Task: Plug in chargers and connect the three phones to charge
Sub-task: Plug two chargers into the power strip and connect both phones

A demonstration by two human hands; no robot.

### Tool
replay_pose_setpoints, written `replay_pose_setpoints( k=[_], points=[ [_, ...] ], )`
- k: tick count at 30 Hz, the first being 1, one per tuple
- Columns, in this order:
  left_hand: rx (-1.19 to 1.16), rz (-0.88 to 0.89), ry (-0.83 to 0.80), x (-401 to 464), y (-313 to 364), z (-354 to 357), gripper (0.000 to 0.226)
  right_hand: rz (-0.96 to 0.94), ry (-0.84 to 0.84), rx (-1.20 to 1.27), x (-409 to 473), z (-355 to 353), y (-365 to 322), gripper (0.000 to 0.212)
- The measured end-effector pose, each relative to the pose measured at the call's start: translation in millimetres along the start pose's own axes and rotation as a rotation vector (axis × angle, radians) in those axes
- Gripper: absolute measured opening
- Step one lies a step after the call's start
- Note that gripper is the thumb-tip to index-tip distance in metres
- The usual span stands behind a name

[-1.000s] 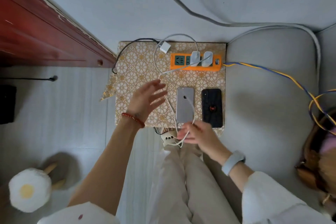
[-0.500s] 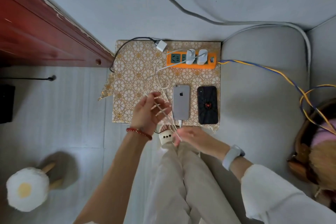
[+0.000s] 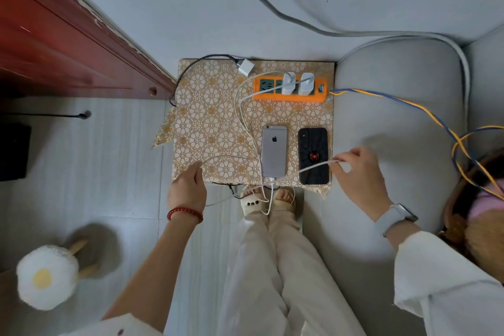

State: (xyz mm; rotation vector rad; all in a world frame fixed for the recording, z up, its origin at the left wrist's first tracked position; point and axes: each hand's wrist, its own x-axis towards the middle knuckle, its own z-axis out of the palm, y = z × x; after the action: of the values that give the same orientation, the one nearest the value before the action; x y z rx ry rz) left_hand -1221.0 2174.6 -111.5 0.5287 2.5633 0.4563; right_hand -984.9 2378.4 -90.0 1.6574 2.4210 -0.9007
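Note:
An orange power strip [image 3: 266, 95] lies at the back of a gold-patterned table [image 3: 207, 123], with two white chargers [image 3: 297, 83] plugged in. A third white charger [image 3: 246, 67] lies loose behind the strip on a black cable. A silver phone [image 3: 274, 151] lies face down with a white cable in its near end. A black phone [image 3: 313, 155] with a red spider sits to its right. My right hand [image 3: 357, 174] pinches the end of a white cable [image 3: 305, 169] stretched over the black phone. My left hand [image 3: 188, 188] holds the same cable at the table's near left edge.
A grey sofa [image 3: 395, 117] stands to the right, with yellow and blue wires [image 3: 425, 112] crossing it from the strip. A red wooden door frame [image 3: 68, 35] is at the left. A fried-egg shaped stool [image 3: 46, 277] sits at the lower left. My feet [image 3: 268, 199] are under the table edge.
My right hand has moved right from below the silver phone, drawing a white cable over the black phone. My left hand has dropped to the table's near edge with the cable.

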Motion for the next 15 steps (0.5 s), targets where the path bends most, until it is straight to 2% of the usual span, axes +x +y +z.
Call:
replay_pose_setpoints(
  k=[3,6,11,13,15],
  points=[
    [0.127,0.010,-0.110,-3.1,-3.6,6.7,0.031,-0.033,0.087,-0.087,4.7,-2.3,-4.6,0.020],
    [0.287,0.021,-0.271,-4.6,-0.3,13.2,0.031,-0.034,0.085,-0.161,6.3,-3.1,-6.5,0.025],
    [0.496,0.199,-0.598,-18.2,13.9,31.9,0.034,-0.042,0.057,-0.281,-6.2,2.7,-7.7,0.029],
    [0.509,0.236,-0.694,-17.4,20.8,38.6,0.049,-0.003,-0.036,-0.237,-7.7,5.8,-2.2,0.031],
    [0.499,0.270,-0.728,-14.4,31.2,44.3,0.064,0.036,-0.185,-0.083,-7.4,11.0,4.5,0.031]
  ],
)
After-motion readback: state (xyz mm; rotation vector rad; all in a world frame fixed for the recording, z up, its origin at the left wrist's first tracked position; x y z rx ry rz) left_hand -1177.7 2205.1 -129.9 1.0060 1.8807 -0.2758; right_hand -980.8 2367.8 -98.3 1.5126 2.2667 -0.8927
